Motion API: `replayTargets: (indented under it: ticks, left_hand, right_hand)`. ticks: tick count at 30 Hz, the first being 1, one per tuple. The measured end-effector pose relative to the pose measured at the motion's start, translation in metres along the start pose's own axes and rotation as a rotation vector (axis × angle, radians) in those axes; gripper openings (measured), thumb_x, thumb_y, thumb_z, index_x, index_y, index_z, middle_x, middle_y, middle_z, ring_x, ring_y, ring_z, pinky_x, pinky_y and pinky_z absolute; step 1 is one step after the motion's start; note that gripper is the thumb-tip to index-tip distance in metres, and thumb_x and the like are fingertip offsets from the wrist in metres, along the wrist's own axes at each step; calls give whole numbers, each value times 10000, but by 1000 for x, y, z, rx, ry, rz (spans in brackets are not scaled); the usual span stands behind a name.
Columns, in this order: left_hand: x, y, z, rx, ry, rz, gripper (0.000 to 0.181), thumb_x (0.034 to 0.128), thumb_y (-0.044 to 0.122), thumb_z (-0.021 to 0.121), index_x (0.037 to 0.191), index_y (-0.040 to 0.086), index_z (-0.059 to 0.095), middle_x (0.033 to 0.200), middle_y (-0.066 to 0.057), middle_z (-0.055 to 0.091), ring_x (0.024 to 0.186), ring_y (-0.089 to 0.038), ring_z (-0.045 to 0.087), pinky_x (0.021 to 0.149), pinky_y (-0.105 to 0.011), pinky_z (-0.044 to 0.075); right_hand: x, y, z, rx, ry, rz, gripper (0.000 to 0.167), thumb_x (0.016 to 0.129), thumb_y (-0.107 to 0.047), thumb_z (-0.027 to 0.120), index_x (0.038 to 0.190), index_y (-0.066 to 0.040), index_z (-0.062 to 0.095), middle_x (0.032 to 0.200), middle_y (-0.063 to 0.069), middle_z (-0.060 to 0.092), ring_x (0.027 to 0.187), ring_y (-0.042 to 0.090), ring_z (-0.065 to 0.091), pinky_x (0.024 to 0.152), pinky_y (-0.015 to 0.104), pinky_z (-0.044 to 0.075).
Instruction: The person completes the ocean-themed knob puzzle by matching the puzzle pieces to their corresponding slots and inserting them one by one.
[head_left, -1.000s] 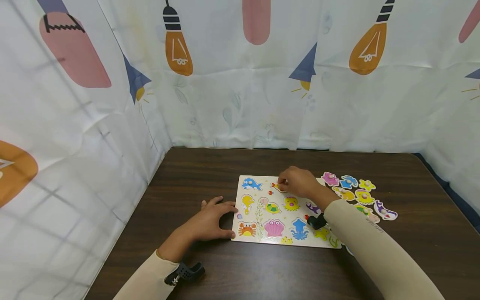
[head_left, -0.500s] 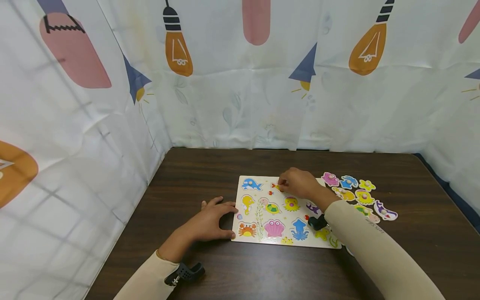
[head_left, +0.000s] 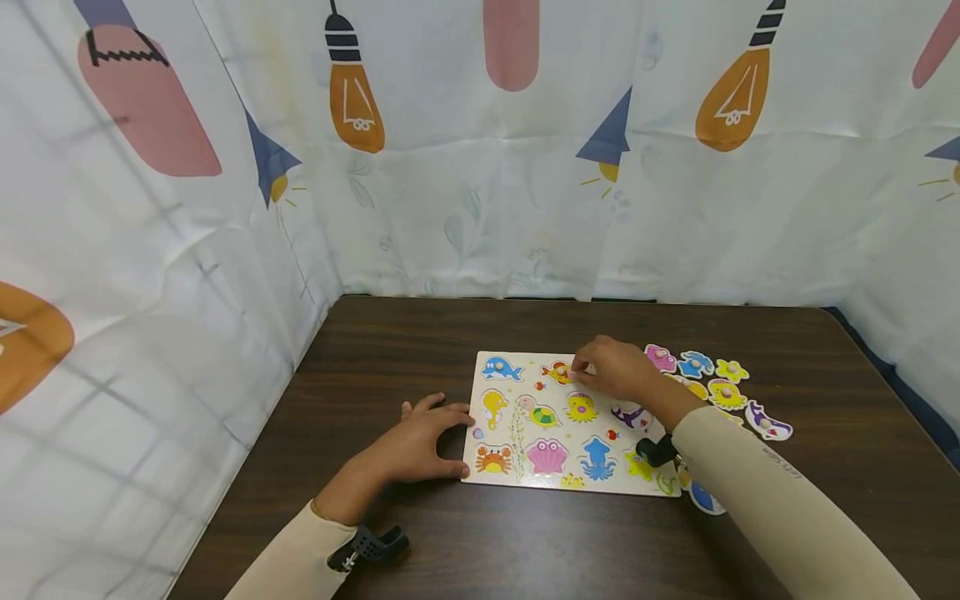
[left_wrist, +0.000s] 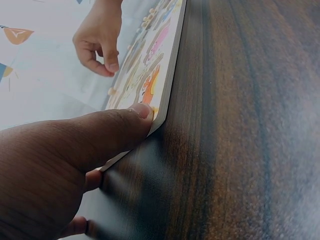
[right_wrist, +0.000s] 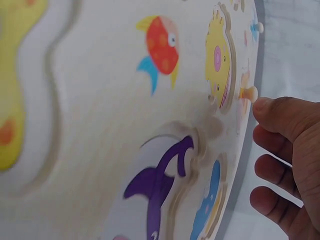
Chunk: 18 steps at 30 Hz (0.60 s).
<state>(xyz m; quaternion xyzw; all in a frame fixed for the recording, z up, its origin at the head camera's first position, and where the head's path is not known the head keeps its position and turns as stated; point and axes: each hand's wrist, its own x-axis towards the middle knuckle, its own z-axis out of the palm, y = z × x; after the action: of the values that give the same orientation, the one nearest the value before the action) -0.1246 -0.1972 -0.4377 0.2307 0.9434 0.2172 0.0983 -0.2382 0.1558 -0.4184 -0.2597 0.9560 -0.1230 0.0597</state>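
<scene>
A wooden sea-animal puzzle board [head_left: 517,479] lies on the table. My left hand [head_left: 420,437] rests at its left edge, fingers spread; the thumb [left_wrist: 135,114] presses on the near corner in the left wrist view. Above the board's far edge is my right hand [head_left: 615,367], loosely bent and holding nothing I can see. Beside its fingertips sits a red-and-orange fish piece [head_left: 557,372] in the top row. In the right wrist view my thumb is close to a wooden knob [right_wrist: 248,93]; whether they touch I cannot tell.
Loose knobbed pieces lie right of the board, among them a pink one [head_left: 661,358], a yellow one [head_left: 727,393] and a purple one [head_left: 768,421]. A blue piece [head_left: 705,498] is partly under the right sleeve. A printed curtain [head_left: 480,208] hangs behind the table [head_left: 420,333].
My right hand has drawn a little to the right, off the fish piece, which now shows more fully. My left hand and the board have stayed in place.
</scene>
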Motion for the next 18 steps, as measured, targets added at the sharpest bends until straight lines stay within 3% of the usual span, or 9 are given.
replayTargets:
  ticks: [9,15,18]
  left_hand:
    - [0,-3,1,4,1,6,647,785,443,874,1359,242,652,1524,40,516,1489,-430,261,1053,-833,94]
    - [1,-3,1,-1,-2,4,643,786,443,874,1357,249,651,1527,47,510,1491,-430,256,1059,-829,85]
    - [1,-3,1,-4,-3,5,646,781,444,877,1355,249,653,1523,46,514,1489,-428,260,1057,-830,86]
  right_hand:
    - [-19,15,-4,-11,-2,-9,149,926,-273,783,1062,-212,799,1072,-34,712,1067,220,607,882,457,549]
    - [-35,25,-3,-31,10,4,151,906,-283,805,1041,-216,808,1057,-22,703,989,197,605,795,424,570]
    - [-43,29,-3,-30,6,1,158,897,-291,813,1033,-211,808,1063,-16,712,1001,210,621,828,443,570]
